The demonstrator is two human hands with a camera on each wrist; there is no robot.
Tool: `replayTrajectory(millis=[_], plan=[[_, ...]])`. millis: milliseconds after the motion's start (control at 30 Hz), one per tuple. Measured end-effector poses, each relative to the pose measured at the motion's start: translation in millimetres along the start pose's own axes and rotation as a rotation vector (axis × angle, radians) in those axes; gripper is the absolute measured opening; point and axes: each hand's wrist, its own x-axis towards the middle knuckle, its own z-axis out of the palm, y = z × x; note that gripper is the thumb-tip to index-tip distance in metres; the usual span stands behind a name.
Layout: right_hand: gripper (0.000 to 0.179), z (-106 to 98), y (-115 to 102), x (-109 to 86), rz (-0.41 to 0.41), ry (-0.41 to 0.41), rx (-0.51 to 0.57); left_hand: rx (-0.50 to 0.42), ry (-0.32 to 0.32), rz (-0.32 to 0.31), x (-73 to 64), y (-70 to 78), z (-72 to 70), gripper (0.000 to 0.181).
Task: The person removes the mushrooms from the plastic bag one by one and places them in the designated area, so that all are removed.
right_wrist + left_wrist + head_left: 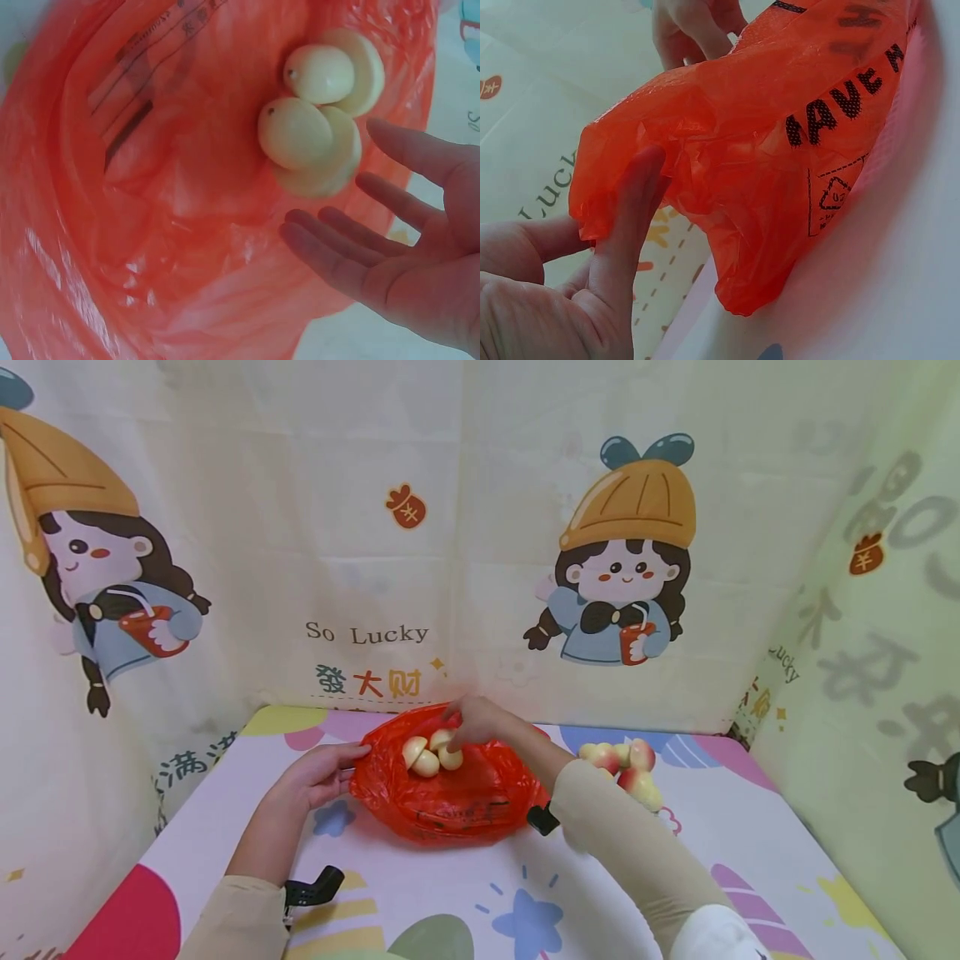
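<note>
A red plastic bag [465,818] lies spread on the table with its mouth facing up. Inside are two cream toy mushrooms [426,763], side by side, their stems pointing toward the right wrist camera. My left hand [318,777] pinches the bag's left rim; in the left wrist view the red film [697,142] passes between thumb and fingers. Over the far side of the mouth is my right hand [480,722]. In the right wrist view its fingers are extended and spread beside the mushrooms [307,135], with nothing held.
Several red-and-yellow fruits [641,789] lie in a group right of the bag, beyond the right forearm. A patterned cloth covers the table [420,893]. Printed curtains [480,568] stand along the back and both sides.
</note>
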Motion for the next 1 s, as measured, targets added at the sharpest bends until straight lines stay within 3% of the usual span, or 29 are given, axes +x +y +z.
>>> replayTrajectory(millis=[133, 367, 1000], plan=[[0.055, 6, 0, 5.6, 0.009, -0.003, -0.029, 0.004, -0.002, 0.004, 0.2, -0.7, -0.6, 0.062], [0.054, 16, -3, 10.5, 0.059, 0.007, 0.043, 0.004, -0.001, 0.003, 0.5, -0.6, -0.3, 0.061], [0.045, 27, 0, 18.1, 0.076, 0.085, 0.074, 0.004, 0.012, 0.001, 0.2, -0.5, 2.3, 0.061]])
